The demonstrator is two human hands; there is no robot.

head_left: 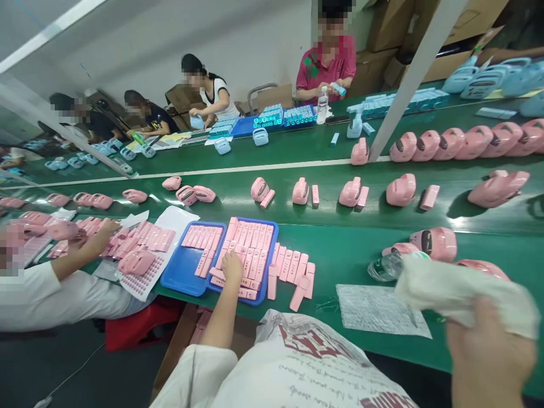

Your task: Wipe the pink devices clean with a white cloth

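Note:
My left hand (232, 267) reaches into a blue tray (276, 241) of pink rectangular pieces (254, 233). Its fingers are curled down onto the pieces and seem to grip one, though the fingertips are partly hidden. At the right, my right hand (488, 345) is closed around a folded white cloth (463, 292), both blurred by motion. Just behind the cloth are a clear plastic bottle (385, 267) lying on its side and a rounded pink casing (442, 243). More pink pieces (291, 266) lie loose to the right of the tray.
A second blue tray (178, 272), partly filled, stands at left. A whitish sheet (382, 309) lies near the front edge. Pink casings (402, 190) line the green belt (238, 212) beyond. A co-worker's arm (85, 249) works at left; others sit across, behind a slanted post (408, 85).

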